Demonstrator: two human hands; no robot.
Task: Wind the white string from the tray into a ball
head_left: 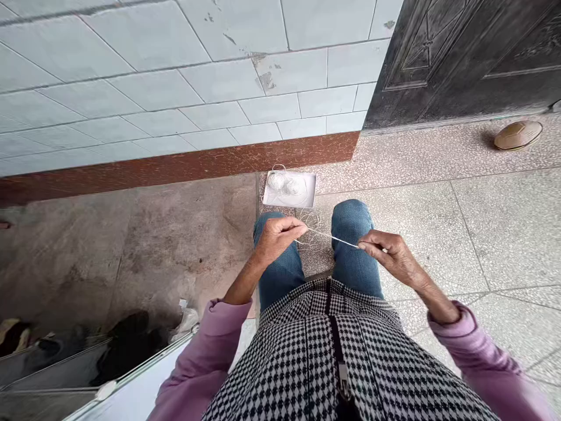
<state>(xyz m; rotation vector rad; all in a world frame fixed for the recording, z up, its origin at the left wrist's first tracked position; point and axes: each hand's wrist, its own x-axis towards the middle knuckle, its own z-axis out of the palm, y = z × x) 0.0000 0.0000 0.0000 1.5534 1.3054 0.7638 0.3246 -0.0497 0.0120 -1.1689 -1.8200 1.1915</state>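
A thin white string (332,237) runs taut between my two hands, above my knees. My left hand (280,234) pinches it between thumb and fingertips over the left knee. Its other end is pinched by my right hand (388,251), just beyond the right knee and slightly lower in the view. Loose loops of string (310,221) hang or lie between my knees; I cannot tell which. Past the knees, a shallow white box (309,197) rests on the floor with two balls of white string (290,186) inside.
A tiled wall (219,82) with a red-brown base strip stands ahead. At the right are a dark door (438,64) and a brown rounded object (518,135) on the speckled floor. A white-edged panel (131,380) and dark items sit at lower left.
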